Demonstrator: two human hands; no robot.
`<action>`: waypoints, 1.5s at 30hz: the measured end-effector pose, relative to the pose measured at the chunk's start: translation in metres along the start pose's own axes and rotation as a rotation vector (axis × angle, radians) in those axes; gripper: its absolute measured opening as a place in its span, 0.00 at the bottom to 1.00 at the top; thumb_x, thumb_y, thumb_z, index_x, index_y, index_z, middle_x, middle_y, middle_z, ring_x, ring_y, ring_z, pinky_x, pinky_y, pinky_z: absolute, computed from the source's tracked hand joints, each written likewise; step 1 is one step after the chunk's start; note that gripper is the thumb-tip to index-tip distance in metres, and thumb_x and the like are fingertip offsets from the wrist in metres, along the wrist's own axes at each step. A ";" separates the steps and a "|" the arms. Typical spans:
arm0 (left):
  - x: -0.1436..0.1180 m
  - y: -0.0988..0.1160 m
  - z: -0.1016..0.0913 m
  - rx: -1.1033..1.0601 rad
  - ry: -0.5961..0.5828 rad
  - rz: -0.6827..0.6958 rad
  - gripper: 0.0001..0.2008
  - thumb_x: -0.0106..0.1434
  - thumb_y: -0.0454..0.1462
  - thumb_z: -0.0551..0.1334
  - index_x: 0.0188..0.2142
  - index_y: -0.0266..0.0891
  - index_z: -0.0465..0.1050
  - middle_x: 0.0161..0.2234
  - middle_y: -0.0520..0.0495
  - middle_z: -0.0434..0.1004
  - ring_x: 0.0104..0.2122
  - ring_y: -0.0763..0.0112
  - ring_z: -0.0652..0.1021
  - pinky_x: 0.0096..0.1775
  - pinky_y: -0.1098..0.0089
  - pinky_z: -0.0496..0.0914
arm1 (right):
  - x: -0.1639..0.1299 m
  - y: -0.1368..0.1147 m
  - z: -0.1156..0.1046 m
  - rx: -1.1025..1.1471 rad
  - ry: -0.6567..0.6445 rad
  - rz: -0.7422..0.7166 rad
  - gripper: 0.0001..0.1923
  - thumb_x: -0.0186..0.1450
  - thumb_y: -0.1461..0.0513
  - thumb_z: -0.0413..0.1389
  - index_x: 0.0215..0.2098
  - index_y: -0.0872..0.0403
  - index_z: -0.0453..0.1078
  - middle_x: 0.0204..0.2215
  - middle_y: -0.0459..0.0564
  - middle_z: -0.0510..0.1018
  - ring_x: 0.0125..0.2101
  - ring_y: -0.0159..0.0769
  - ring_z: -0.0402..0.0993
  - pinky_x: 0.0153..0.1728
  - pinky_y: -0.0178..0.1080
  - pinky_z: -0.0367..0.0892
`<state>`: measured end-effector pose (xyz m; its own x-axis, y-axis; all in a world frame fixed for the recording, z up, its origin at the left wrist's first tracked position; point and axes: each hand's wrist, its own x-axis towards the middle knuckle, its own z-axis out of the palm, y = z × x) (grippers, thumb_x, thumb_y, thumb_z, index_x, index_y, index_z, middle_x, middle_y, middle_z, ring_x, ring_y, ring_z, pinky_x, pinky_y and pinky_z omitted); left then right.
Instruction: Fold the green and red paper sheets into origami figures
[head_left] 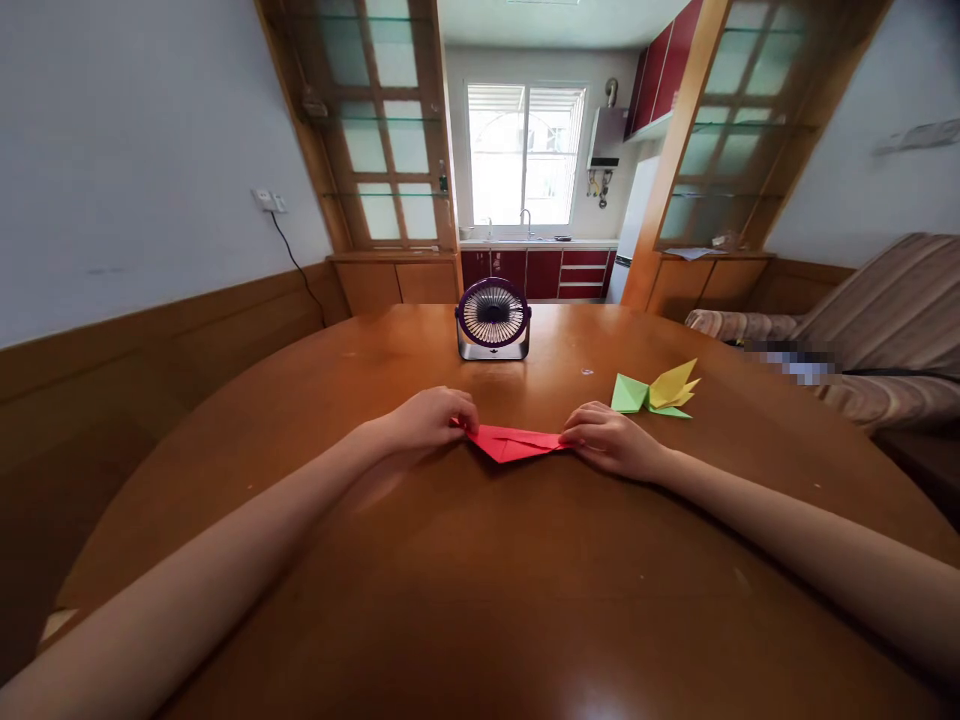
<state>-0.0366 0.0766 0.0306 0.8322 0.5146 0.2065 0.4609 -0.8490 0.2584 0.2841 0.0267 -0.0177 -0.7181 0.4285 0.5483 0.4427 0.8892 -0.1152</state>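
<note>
Both hands pinching a red paper fold flat on the worktop

The left hand is curled down on the left tip of the red folded paper, the right hand likewise on its right tip (fingers closed onto the sheet, pressing as much as gripping). This looks like a crease being set mid-fold; the next move probably calls for keeping both tips level. The paper's long axis runs left to right, its point aimed near. Further right lies a green and yellow folded figure; far centre, a small fan.
</note>
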 end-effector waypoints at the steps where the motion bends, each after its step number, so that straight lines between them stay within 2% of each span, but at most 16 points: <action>1: -0.002 0.000 0.001 0.059 -0.012 0.004 0.07 0.58 0.28 0.60 0.30 0.38 0.76 0.33 0.50 0.76 0.32 0.73 0.75 0.36 0.74 0.66 | -0.001 0.000 0.000 -0.002 -0.018 -0.007 0.10 0.68 0.65 0.50 0.43 0.53 0.73 0.36 0.54 0.77 0.37 0.39 0.72 0.40 0.44 0.68; 5: -0.013 0.000 0.008 0.196 -0.025 0.004 0.09 0.61 0.30 0.57 0.36 0.40 0.75 0.37 0.50 0.75 0.36 0.71 0.76 0.37 0.74 0.67 | -0.001 -0.001 -0.001 0.011 -0.050 -0.031 0.12 0.69 0.65 0.49 0.45 0.54 0.73 0.37 0.55 0.77 0.38 0.39 0.72 0.40 0.43 0.69; 10: -0.031 -0.001 0.012 0.174 -0.020 0.012 0.15 0.64 0.31 0.52 0.44 0.42 0.74 0.44 0.48 0.74 0.42 0.69 0.76 0.44 0.72 0.68 | 0.001 -0.006 -0.001 0.059 -0.073 -0.040 0.13 0.68 0.66 0.49 0.46 0.54 0.73 0.38 0.55 0.76 0.39 0.38 0.73 0.40 0.42 0.71; 13: -0.037 -0.002 0.010 0.182 -0.021 -0.008 0.16 0.63 0.31 0.52 0.46 0.43 0.74 0.47 0.48 0.74 0.44 0.67 0.76 0.46 0.71 0.68 | 0.003 -0.012 -0.001 0.056 -0.097 -0.036 0.13 0.68 0.66 0.49 0.47 0.53 0.73 0.39 0.55 0.76 0.39 0.38 0.73 0.41 0.43 0.70; 16: -0.033 0.003 0.013 0.247 0.016 -0.068 0.12 0.66 0.36 0.53 0.43 0.42 0.75 0.43 0.46 0.75 0.41 0.65 0.76 0.44 0.68 0.69 | 0.004 -0.017 0.000 0.043 -0.110 -0.036 0.14 0.68 0.66 0.48 0.47 0.53 0.73 0.39 0.55 0.76 0.39 0.38 0.72 0.42 0.43 0.70; 18: -0.026 0.011 0.019 0.310 0.059 -0.089 0.13 0.68 0.40 0.53 0.40 0.40 0.76 0.40 0.45 0.76 0.40 0.63 0.77 0.45 0.64 0.68 | 0.004 -0.018 0.000 0.033 -0.111 -0.036 0.14 0.68 0.66 0.48 0.47 0.53 0.73 0.39 0.55 0.76 0.39 0.39 0.72 0.42 0.43 0.70; 20: -0.017 0.022 0.029 0.339 0.106 -0.069 0.14 0.69 0.40 0.52 0.41 0.39 0.76 0.43 0.42 0.77 0.44 0.60 0.76 0.49 0.59 0.67 | 0.004 -0.018 0.001 0.025 -0.112 -0.040 0.14 0.68 0.67 0.48 0.47 0.54 0.73 0.39 0.55 0.76 0.39 0.39 0.72 0.42 0.43 0.70; 24: -0.003 0.043 0.052 0.216 0.122 0.054 0.16 0.70 0.38 0.51 0.51 0.39 0.73 0.55 0.40 0.72 0.53 0.59 0.72 0.56 0.57 0.64 | 0.004 -0.018 0.000 0.009 -0.131 -0.040 0.14 0.68 0.67 0.48 0.47 0.54 0.72 0.40 0.55 0.76 0.40 0.39 0.71 0.43 0.44 0.70; 27: 0.003 0.048 0.062 0.079 0.051 0.116 0.18 0.72 0.37 0.49 0.57 0.40 0.68 0.61 0.42 0.65 0.61 0.62 0.66 0.61 0.56 0.58 | 0.004 -0.017 0.000 0.022 -0.139 -0.036 0.15 0.68 0.67 0.48 0.48 0.54 0.72 0.40 0.55 0.76 0.40 0.39 0.71 0.44 0.44 0.69; 30: 0.004 0.047 0.063 -0.027 -0.027 0.111 0.20 0.73 0.37 0.47 0.61 0.40 0.63 0.64 0.43 0.59 0.64 0.65 0.61 0.64 0.56 0.54 | 0.004 -0.015 -0.001 0.077 -0.126 -0.011 0.13 0.68 0.66 0.50 0.47 0.54 0.73 0.39 0.55 0.76 0.40 0.38 0.72 0.44 0.44 0.69; 33: 0.003 0.046 0.061 -0.066 -0.030 0.098 0.20 0.73 0.37 0.48 0.62 0.42 0.63 0.64 0.43 0.58 0.64 0.64 0.60 0.64 0.54 0.54 | 0.003 -0.012 -0.002 0.133 -0.097 0.056 0.10 0.68 0.63 0.52 0.44 0.53 0.75 0.38 0.54 0.77 0.40 0.38 0.72 0.44 0.45 0.68; 38: -0.001 0.047 0.063 -0.013 0.045 0.133 0.18 0.72 0.36 0.50 0.58 0.43 0.68 0.60 0.44 0.66 0.61 0.63 0.66 0.62 0.56 0.58 | 0.003 -0.008 -0.002 0.246 -0.061 0.206 0.09 0.67 0.58 0.56 0.38 0.53 0.77 0.38 0.53 0.75 0.40 0.37 0.72 0.44 0.44 0.69; 42: -0.002 0.050 0.063 0.051 0.125 0.169 0.17 0.71 0.36 0.50 0.53 0.42 0.72 0.55 0.43 0.72 0.54 0.63 0.73 0.56 0.59 0.66 | 0.003 -0.006 0.001 0.346 -0.017 0.315 0.11 0.65 0.54 0.58 0.34 0.53 0.77 0.39 0.52 0.74 0.40 0.37 0.72 0.43 0.43 0.70; 45: -0.001 0.054 0.060 0.104 0.114 0.191 0.17 0.72 0.38 0.49 0.54 0.42 0.70 0.52 0.42 0.74 0.51 0.62 0.74 0.52 0.60 0.68 | 0.003 -0.004 0.003 0.372 0.002 0.369 0.13 0.63 0.52 0.60 0.32 0.54 0.75 0.38 0.52 0.73 0.40 0.38 0.72 0.44 0.44 0.70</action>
<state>0.0061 0.0235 -0.0127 0.8699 0.3487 0.3490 0.3326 -0.9370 0.1072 0.2786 0.0250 -0.0175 -0.5493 0.7238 0.4177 0.4449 0.6764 -0.5870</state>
